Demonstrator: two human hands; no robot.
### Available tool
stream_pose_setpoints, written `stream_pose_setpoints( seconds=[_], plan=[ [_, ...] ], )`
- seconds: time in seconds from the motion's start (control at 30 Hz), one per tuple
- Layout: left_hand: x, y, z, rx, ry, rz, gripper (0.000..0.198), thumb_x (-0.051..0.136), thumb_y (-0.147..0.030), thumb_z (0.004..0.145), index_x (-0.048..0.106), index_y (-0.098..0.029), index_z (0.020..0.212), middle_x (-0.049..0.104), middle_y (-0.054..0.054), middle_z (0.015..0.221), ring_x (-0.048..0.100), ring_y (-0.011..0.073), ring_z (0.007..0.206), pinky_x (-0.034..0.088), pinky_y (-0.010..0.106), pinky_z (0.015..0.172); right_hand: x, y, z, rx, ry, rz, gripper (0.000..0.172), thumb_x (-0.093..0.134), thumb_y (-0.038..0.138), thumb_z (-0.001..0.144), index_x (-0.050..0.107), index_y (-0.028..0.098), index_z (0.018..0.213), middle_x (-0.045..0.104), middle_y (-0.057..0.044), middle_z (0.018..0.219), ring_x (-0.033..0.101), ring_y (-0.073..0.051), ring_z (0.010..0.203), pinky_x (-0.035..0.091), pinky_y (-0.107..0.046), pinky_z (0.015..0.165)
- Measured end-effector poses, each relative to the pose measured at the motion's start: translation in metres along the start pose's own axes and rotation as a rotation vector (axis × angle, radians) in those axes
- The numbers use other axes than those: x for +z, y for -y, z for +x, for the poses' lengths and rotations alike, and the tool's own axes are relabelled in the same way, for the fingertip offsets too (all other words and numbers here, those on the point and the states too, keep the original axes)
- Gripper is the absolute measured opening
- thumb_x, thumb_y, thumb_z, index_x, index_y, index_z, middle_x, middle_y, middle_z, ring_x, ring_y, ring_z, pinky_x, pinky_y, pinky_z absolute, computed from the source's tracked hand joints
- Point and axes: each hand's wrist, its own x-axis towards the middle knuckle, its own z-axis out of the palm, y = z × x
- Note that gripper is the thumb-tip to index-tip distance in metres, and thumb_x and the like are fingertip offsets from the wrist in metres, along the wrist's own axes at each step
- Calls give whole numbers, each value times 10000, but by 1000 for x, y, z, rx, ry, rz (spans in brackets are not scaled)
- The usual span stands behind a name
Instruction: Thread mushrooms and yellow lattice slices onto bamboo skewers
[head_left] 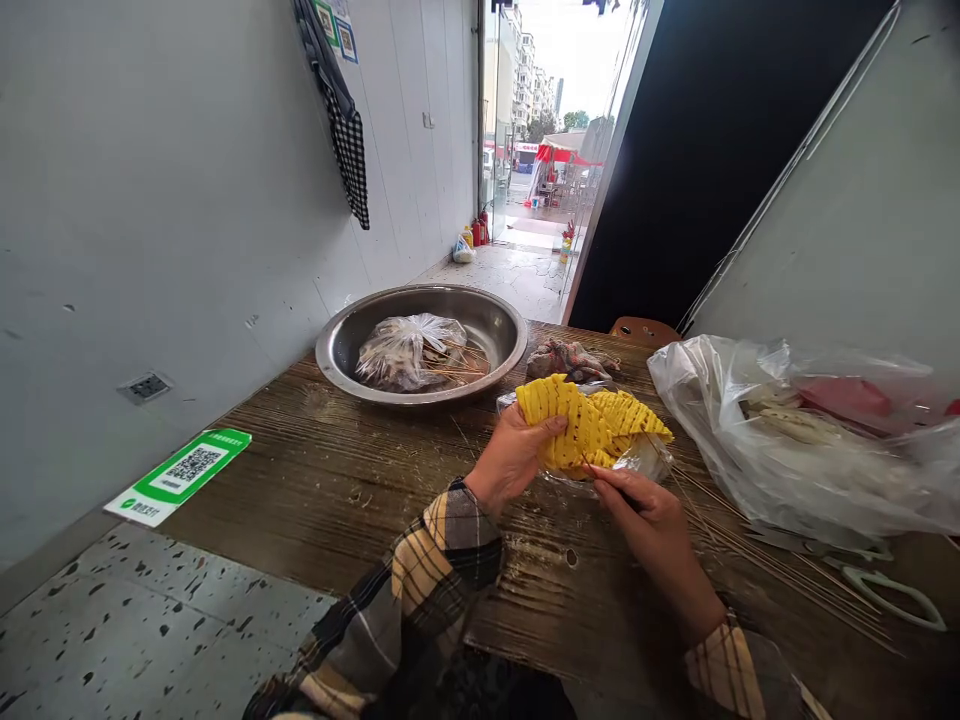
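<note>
My left hand (517,450) is closed on a yellow perforated piece (559,415), its thumb lying across the front. My right hand (637,500) pinches a thin skewer (587,462) whose end meets the lower edge of that piece. Just behind and to the right, more yellow pieces (626,415) rest on clear plastic (649,458) on the wooden table. Several thin skewers (780,570) lie on the table to the right of my right hand.
A metal basin (326,352) holding a plastic bag (412,350) and skewers stands at the back left. Behind the yellow pieces lies a crumpled cloth (570,360). At the right are a large plastic bag (810,440) and scissors (892,590). A green QR card (180,475) lies left.
</note>
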Motion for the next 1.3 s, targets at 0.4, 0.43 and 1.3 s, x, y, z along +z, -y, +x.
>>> stream_pose_setpoints(
  seconds=[0.4,0.43,1.3],
  plan=[
    [-2,7,2,-37,-13,39,389,863,-187,582,704,-141,933,727,63,960,675,182,843,530,339,837,-3,-1,3,-90,22,-87,190,634,320,857,772,265,976,768,-47,990,717,-240,920,563,-432,885],
    [-2,7,2,-37,-13,41,385,863,-186,583,705,-141,930,729,63,957,677,183,843,533,341,837,-3,-1,3,-92,27,-91,192,631,318,860,771,264,979,768,-46,995,716,-239,925,559,-432,891],
    [1,11,0,-21,20,50,407,830,-229,653,679,-153,1024,724,84,1045,684,235,964,541,378,889,8,5,2,53,-58,33,189,651,348,818,766,218,896,765,-62,838,701,-218,720,581,-391,722]
  ],
)
